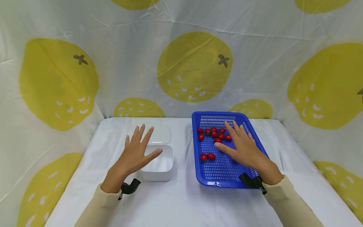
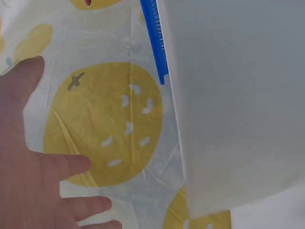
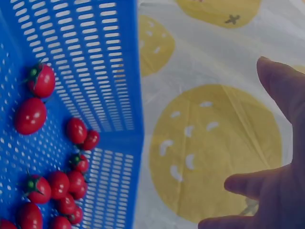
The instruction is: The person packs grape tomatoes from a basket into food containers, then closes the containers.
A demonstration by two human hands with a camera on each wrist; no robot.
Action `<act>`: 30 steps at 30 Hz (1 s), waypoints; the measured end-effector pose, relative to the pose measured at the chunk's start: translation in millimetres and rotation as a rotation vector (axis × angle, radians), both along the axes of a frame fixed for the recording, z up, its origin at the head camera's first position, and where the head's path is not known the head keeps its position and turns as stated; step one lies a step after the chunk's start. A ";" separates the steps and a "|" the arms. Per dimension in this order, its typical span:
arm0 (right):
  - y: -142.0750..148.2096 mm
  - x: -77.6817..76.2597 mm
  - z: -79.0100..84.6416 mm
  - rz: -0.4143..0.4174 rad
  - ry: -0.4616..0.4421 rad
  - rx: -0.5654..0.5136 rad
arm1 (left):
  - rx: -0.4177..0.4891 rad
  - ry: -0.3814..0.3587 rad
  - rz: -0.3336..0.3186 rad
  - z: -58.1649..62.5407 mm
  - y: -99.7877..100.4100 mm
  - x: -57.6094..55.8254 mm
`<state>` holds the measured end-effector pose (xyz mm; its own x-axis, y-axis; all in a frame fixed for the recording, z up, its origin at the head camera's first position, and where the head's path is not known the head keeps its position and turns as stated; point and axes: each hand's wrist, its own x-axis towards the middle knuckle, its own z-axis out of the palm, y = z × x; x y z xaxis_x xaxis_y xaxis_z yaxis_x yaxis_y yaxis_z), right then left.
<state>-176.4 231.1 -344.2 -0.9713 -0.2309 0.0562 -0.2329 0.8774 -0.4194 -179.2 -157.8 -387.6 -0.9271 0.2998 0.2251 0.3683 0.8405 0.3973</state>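
Note:
My left hand (image 1: 135,154) is held with fingers spread, overlapping the left part of a white rectangular container (image 1: 158,164) in the head view. Nothing is in its grasp. The container's inside is white, and its pale wall (image 2: 238,105) fills the right of the left wrist view. Over the right part of a blue perforated basket (image 1: 199,170) is my right hand (image 1: 245,148), its fingers also spread and holding nothing. Several red cherry tomatoes (image 3: 58,185), some with green stems, lie in the basket, mostly toward its back; part of the basket floor is hidden by the hand.
Behind the white container lies a flat translucent white lid (image 1: 160,135). All stand on a table with a white cloth (image 1: 181,201). A white curtain (image 1: 127,69) printed with large yellow lemons hangs behind and at both sides.

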 end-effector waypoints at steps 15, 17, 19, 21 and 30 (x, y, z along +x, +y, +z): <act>13.1 -47.9 -28.1 0.106 -0.111 -0.406 | 0.784 -0.230 -0.371 -74.5 -38.1 -12.8; 12.8 -55.1 -34.2 0.126 -0.142 -0.438 | 0.829 -0.264 -0.395 -80.8 -41.1 -13.4; 11.9 -61.1 -40.0 0.153 -0.173 -0.455 | 0.872 -0.298 -0.417 -86.6 -42.9 -13.1; 10.5 -65.6 -45.1 0.175 -0.208 -0.463 | 0.922 -0.321 -0.453 -93.3 -43.6 -12.9; 8.4 -77.7 -63.0 0.210 -0.305 -0.424 | 1.047 -0.408 -0.555 -111.3 -40.7 -11.7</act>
